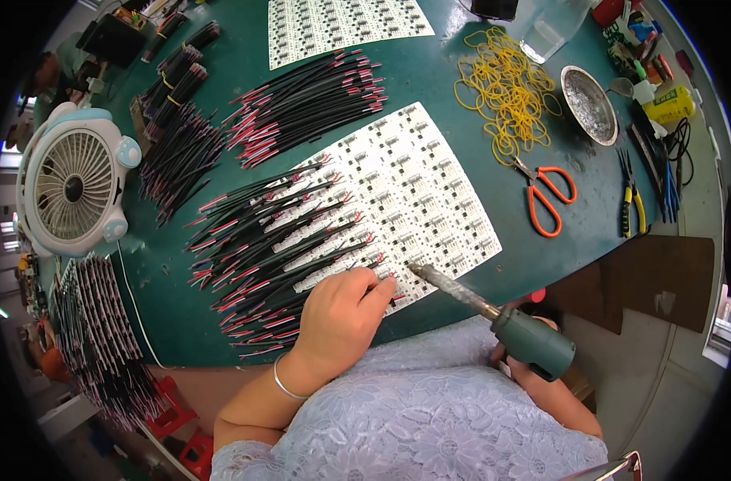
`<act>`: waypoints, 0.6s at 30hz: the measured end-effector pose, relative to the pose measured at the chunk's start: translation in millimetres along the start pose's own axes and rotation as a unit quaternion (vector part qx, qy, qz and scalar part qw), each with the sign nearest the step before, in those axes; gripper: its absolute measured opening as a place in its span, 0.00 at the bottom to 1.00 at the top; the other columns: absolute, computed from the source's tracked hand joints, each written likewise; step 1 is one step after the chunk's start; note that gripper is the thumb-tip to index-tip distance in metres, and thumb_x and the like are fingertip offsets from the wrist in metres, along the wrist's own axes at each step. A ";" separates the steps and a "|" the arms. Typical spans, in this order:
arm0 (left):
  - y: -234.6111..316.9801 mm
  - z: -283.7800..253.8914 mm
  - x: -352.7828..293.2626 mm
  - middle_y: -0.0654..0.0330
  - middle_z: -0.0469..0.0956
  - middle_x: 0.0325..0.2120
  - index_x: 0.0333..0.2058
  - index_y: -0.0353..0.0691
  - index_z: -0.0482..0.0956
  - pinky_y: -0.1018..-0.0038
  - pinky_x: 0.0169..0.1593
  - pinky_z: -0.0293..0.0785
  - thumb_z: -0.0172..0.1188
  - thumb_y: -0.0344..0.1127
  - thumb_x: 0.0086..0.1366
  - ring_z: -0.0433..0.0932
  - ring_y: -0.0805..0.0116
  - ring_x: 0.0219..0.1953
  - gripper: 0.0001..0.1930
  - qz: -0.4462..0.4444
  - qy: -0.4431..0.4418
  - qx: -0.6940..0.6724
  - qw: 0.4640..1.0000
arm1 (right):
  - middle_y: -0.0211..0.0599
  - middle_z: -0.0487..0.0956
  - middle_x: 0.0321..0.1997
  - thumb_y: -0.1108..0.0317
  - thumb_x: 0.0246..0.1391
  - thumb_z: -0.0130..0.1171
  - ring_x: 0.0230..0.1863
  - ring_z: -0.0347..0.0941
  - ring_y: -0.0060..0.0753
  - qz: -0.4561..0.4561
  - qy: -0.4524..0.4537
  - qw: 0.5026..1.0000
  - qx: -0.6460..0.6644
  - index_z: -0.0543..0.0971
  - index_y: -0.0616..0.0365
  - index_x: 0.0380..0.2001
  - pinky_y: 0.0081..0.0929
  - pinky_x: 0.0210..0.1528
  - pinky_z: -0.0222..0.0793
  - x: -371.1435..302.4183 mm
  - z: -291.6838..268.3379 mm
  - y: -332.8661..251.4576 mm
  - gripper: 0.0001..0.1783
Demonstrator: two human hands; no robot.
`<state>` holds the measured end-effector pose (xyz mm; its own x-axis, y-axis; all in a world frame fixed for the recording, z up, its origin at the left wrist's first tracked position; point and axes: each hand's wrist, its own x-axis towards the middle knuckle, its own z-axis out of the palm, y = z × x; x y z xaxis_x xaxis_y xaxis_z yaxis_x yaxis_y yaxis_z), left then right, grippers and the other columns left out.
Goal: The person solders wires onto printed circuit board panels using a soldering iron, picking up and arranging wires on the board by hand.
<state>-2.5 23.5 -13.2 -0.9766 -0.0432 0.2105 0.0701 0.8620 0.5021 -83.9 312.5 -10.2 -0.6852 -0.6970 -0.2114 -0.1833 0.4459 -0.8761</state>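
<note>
My left hand (341,321) is closed in a pinch low over the near part of a white circuit-board panel (438,192). A thin black cable with bared coloured ends seems to be between its fingertips, mostly hidden by them. Rows of black cables (301,240) with red and white ends lie across the panel's left part. My right hand (526,365), largely hidden, grips a hot-air gun (534,341) with a green body and metal barrel. The barrel's tip is at the panel, just right of my left fingers; whether it touches cannot be told.
More cable bundles (309,104) and a second panel (341,28) lie farther back. To the right are yellow rubber bands (506,88), a metal bowl (590,104), orange-handled cutters (548,196) and yellow-black pliers (632,196). A white fan (73,184) stands left, above cable-laden panels (101,313).
</note>
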 end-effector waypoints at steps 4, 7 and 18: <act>0.6 1.2 -0.1 0.60 0.72 0.28 0.35 0.41 0.81 0.67 0.29 0.70 0.62 0.22 0.44 0.74 0.60 0.27 0.15 -0.001 -0.002 0.003 1.000 | 0.37 0.79 0.32 0.73 0.43 0.61 0.30 0.76 0.39 0.048 0.021 0.989 0.140 0.79 0.57 0.34 0.32 0.31 0.69 -6.1 0.4 -3.3 0.11; -2.0 0.3 -0.2 0.59 0.72 0.28 0.34 0.41 0.81 0.67 0.29 0.70 0.62 0.21 0.43 0.74 0.60 0.28 0.16 0.002 0.010 -0.010 1.000 | 0.38 0.79 0.32 0.74 0.43 0.61 0.30 0.76 0.40 0.029 0.023 0.995 0.088 0.79 0.58 0.34 0.32 0.31 0.70 -7.5 0.1 0.4 0.11; -6.7 -3.1 6.2 0.61 0.73 0.27 0.31 0.43 0.81 0.68 0.27 0.69 0.62 0.20 0.42 0.73 0.61 0.26 0.15 0.015 -0.010 -0.049 0.999 | 0.41 0.79 0.33 0.76 0.40 0.62 0.31 0.76 0.43 -0.077 0.037 0.996 0.011 0.80 0.59 0.33 0.33 0.33 0.71 -3.4 7.5 3.8 0.12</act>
<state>-8.4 15.9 -12.7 -0.9776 -0.0060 0.2103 0.1188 0.8093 0.5752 -77.0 312.4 -16.1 -0.7009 -0.7120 -0.0421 -0.2747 0.3240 -0.9053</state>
